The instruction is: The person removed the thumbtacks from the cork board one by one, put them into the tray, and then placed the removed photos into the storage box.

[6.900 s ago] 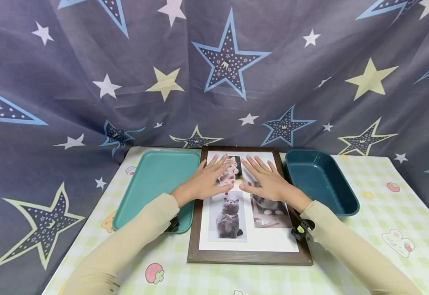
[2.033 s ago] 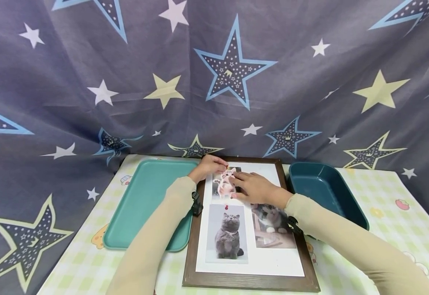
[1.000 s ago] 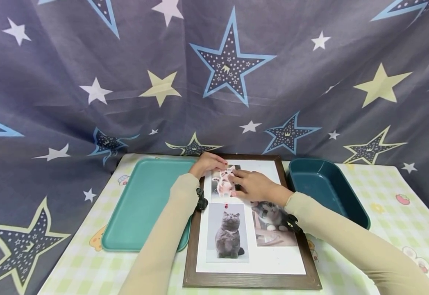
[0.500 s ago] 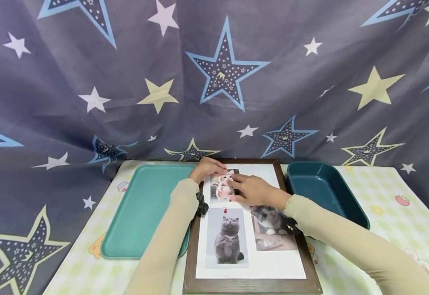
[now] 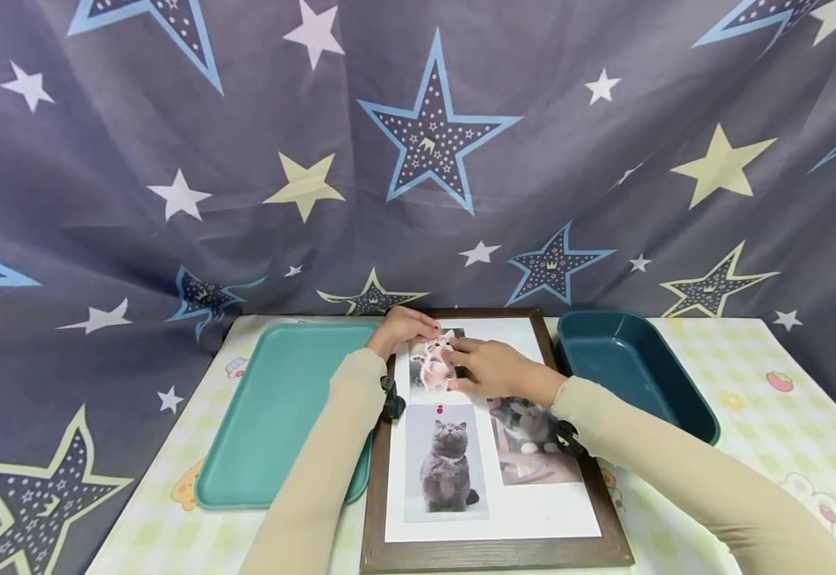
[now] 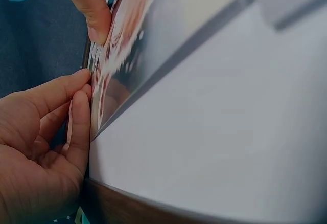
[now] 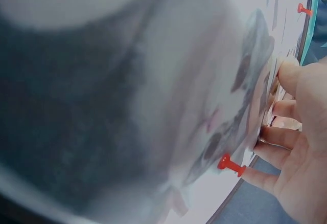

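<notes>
My left hand (image 5: 398,329) is at the top edge of the upper-left kitten photo (image 5: 428,382), its thumb and fingertips pinching a red pushpin (image 5: 437,326); the fingers hide most of the pin. Extended fingers of my right hand (image 5: 498,369) rest on the right side of that photo, pressing it to the white board (image 5: 525,515) in a brown frame (image 5: 497,553). Below lies a grey cat photo (image 5: 446,483) with a red pushpin (image 5: 440,410) at its top. A third cat photo (image 5: 536,463) is partly under my right wrist; the right wrist view shows its red pushpin (image 7: 225,161).
A flat teal tray (image 5: 284,415) stands left of the frame. A deep dark-teal bin (image 5: 698,407) is close on the right. The checkered tablecloth (image 5: 762,415) meets a star-patterned curtain (image 5: 568,144) behind.
Both hands lay flat and spread over the photos at first. My left hand then moved to the kitten photo's top pin, while the right stayed on the photo. Little differs over the last second.
</notes>
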Available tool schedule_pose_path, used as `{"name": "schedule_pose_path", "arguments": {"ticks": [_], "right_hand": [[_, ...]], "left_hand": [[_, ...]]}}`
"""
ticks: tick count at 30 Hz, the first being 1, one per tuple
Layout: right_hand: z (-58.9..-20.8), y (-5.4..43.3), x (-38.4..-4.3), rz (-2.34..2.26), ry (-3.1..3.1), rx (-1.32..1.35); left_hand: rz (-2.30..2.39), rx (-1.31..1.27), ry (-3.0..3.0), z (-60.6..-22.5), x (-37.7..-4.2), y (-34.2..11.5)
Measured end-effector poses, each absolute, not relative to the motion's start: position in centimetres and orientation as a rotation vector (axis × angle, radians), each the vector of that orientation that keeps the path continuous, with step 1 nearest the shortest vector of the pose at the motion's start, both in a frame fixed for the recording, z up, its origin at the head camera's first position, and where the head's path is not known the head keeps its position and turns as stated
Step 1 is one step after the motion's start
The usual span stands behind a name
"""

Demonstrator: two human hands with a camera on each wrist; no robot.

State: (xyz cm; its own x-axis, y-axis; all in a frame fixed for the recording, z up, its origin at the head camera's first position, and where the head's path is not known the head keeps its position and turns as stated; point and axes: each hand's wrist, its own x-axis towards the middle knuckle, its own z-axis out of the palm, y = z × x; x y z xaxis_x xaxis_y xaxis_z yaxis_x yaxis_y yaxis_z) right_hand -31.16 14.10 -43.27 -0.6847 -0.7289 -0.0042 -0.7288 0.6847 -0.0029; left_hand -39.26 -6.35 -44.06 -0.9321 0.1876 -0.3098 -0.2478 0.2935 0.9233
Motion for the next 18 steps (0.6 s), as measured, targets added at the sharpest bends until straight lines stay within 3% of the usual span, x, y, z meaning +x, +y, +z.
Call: {"name": "schedule_pose_path", "arguments": {"ticks": [18], "right_hand": [[-43.14,13.95,-31.19,0.046,2.874,-1.267]], "left_hand": [[1.688,-0.070,2.225,-44.03,-39.25,-6.30]]}}
